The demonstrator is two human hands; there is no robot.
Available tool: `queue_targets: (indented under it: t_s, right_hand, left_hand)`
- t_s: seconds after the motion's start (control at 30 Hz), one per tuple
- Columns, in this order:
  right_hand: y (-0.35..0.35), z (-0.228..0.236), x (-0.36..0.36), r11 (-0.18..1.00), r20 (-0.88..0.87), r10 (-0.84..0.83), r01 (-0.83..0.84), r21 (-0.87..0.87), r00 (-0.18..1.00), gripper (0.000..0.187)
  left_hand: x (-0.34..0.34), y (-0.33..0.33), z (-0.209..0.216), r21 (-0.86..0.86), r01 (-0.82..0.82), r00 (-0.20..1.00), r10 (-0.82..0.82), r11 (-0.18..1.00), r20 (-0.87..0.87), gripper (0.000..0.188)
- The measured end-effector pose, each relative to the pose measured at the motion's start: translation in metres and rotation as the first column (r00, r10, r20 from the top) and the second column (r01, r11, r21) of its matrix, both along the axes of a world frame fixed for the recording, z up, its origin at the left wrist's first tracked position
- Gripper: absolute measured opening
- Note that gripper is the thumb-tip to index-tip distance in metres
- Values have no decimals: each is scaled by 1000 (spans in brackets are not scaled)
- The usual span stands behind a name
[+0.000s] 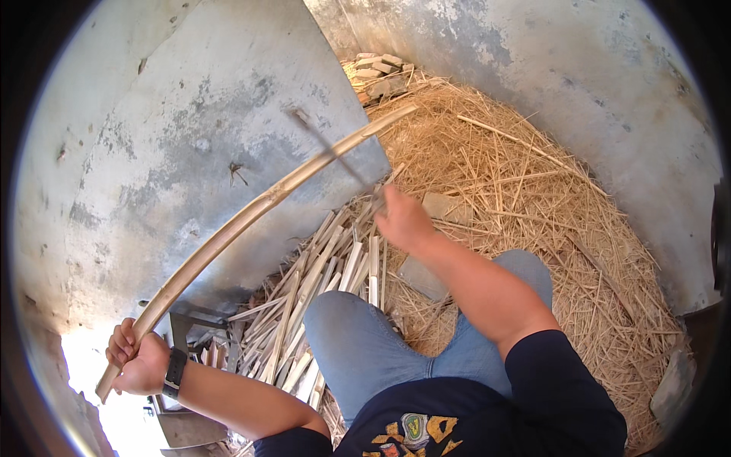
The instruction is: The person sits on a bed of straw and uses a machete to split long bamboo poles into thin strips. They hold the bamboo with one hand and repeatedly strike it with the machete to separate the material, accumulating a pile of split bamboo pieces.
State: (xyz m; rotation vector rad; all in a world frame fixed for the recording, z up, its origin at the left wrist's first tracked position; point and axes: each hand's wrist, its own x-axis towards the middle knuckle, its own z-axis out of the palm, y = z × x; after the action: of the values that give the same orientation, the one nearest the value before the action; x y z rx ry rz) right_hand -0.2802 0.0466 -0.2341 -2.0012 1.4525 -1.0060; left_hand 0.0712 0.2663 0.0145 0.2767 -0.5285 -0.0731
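A person's left hand (pixel 145 362), left of a heap of split strips (pixel 301 293), curls around the near end of a long pale strip (pixel 251 209), which stretches past the heap's far side. At the heap's far end, the right hand (pixel 403 219) makes a fist around a slim, blurred tool (pixel 352 170) crossing the strip; contact is unclear. Straw-like shavings (pixel 495 164) spread right of the heap.

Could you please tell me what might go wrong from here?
The blurred tool that the right hand holds across the long strip might slip. The left hand is bare, so the strip's edge could scratch it. No hand steadies the strip's far end, so it might swing.
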Motion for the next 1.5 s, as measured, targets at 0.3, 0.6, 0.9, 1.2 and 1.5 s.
queue_targets:
  t_s: [0.3,0.6,0.9,1.2,1.5]
  right_hand:
    - [-39,-14,-38,980,-124,-176,185,69,977,20]
    - [10,17,12,947,-123,227,-248,-205,966,18]
    - [-46,-34,-45,963,-41,-153,159,218,987,29]
    - [0,14,3,860,-49,176,-178,-479,983,20]
    - [-35,1,-45,995,-130,-54,64,76,990,22]
  left_hand:
    - [-23,22,23,74,180,969,-189,981,156,65]
    - [-8,24,21,41,-39,982,31,998,185,74]
    - [-13,41,35,91,-307,952,306,947,21,72]
    - [16,64,34,31,-163,984,160,986,85,70]
    - [-4,55,32,0,-188,982,188,982,19,62]
